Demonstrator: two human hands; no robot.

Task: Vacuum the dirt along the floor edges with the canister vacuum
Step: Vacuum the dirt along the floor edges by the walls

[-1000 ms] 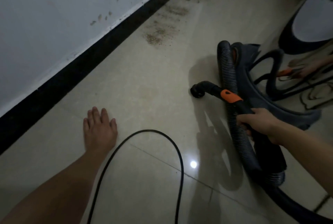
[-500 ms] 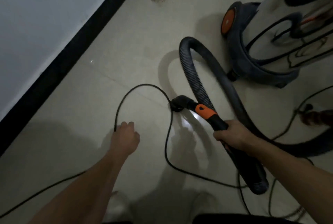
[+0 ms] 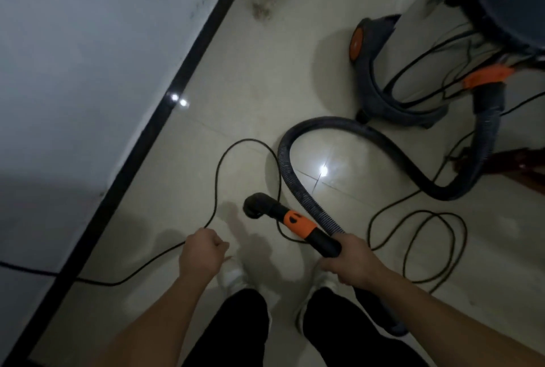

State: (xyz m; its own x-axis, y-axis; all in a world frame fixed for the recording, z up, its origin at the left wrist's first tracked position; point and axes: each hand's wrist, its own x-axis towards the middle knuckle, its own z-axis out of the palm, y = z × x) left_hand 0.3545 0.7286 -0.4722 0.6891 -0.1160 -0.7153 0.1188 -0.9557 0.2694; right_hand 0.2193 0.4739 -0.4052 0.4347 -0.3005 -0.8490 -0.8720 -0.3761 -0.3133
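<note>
Gripping stiff wand (image 3: 323, 241) behind orange collar (image 3: 298, 223): right hand (image 3: 351, 260) | left hand (image 3: 203, 253) pinches limp cord (image 3: 218, 178) | hose (image 3: 295, 178) likely springy.

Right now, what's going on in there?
A person stands on the tiled floor. The right hand grips the hose handle, its nozzle end well short of the dirt. The left hand holds the black power cord, which loops across the floor. The dirt patch lies farther ahead beside the baseboard, not yet vacuumed. The canister vacuum sits to the right.
</note>
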